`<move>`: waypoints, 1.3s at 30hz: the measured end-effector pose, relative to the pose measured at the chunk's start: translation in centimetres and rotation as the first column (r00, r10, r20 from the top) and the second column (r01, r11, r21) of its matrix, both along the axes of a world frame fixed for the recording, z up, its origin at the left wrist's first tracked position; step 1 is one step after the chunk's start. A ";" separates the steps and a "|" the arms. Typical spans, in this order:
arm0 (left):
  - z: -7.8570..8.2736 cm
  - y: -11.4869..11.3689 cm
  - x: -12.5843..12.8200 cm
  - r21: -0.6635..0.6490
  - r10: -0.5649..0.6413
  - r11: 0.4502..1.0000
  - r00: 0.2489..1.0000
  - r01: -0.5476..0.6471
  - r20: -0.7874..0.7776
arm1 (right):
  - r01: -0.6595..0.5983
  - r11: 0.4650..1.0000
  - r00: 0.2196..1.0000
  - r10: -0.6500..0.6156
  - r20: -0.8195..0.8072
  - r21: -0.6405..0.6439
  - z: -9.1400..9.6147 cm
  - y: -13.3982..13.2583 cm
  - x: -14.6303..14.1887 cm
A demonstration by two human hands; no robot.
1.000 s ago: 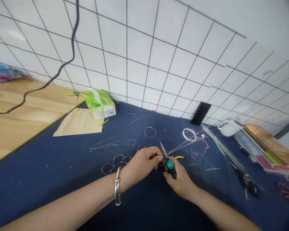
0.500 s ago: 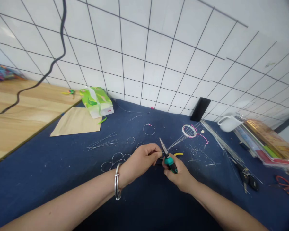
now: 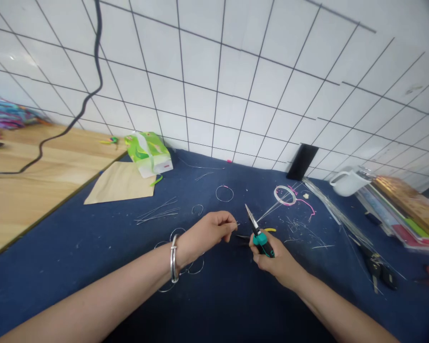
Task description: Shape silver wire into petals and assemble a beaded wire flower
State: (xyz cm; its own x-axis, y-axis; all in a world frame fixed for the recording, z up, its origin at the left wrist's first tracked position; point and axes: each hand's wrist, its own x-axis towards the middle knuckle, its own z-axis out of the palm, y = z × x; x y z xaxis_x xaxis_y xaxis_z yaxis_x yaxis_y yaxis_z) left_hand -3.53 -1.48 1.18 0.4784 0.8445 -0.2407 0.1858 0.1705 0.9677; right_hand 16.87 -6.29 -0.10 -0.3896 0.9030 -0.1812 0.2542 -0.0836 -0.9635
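On the blue bench (image 3: 93,247), our left hand (image 3: 207,231) has its fingers pinched on a short wire (image 3: 237,224). It is just beside the pliers (image 3: 259,233), which our right hand (image 3: 277,259) grips. Several wire loops (image 3: 195,267) lie bent, and straight wires (image 3: 157,214) are unbent.

Right hand (image 3: 279,261) grips pliers (image 3: 260,236) beside left hand (image 3: 208,232).

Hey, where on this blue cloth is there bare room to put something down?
The widest bare stretch of blue cloth lies between the wooden tabletop and the left forearm. A smaller patch lies between both forearms. Crowded: wire rings and straight wires ahead of the left hand; wire scraps and keys right of the right hand holding pliers.
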 end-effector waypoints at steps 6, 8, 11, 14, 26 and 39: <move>-0.3 1.7 -1.4 -0.105 0.024 0.994 0.991 -0.010 0.131 | -0.085 0.992 0.976 0.064 0.209 0.095 1.0 -0.5 -0.3; -0.5 2.0 -1.5 -0.151 0.044 0.988 0.979 -0.014 0.197 | -0.125 0.985 0.958 0.089 0.271 0.118 1.3 -0.9 -0.6; -0.9 1.9 -1.3 -0.209 0.061 0.978 0.958 -0.001 0.280 | -0.204 0.966 0.926 0.138 0.350 0.156 1.7 -1.5 -0.9; -1.0 1.4 -0.8 -0.244 0.082 0.970 0.934 0.005 0.348 | -0.284 0.936 0.889 0.175 0.423 0.208 2.0 -1.9 -1.0; -0.5 2.1 -2.3 -0.250 0.179 0.966 0.873 -0.068 0.454 | -0.320 0.933 0.826 0.191 0.531 0.163 2.6 -1.7 -0.8; -0.7 1.0 -11.1 0.117 0.183 0.979 0.967 -0.164 -0.178 | -0.333 0.917 0.812 0.162 0.561 0.218 1.0 -1.7 -0.4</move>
State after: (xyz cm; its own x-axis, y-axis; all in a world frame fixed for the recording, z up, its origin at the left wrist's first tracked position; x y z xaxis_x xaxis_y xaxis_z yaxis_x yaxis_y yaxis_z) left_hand -14.60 -0.45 0.52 0.2766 0.9350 -0.2219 0.3415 0.1202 0.9322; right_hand 16.47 -8.01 0.92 -0.5305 0.8311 -0.1667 0.6961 0.3148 -0.6453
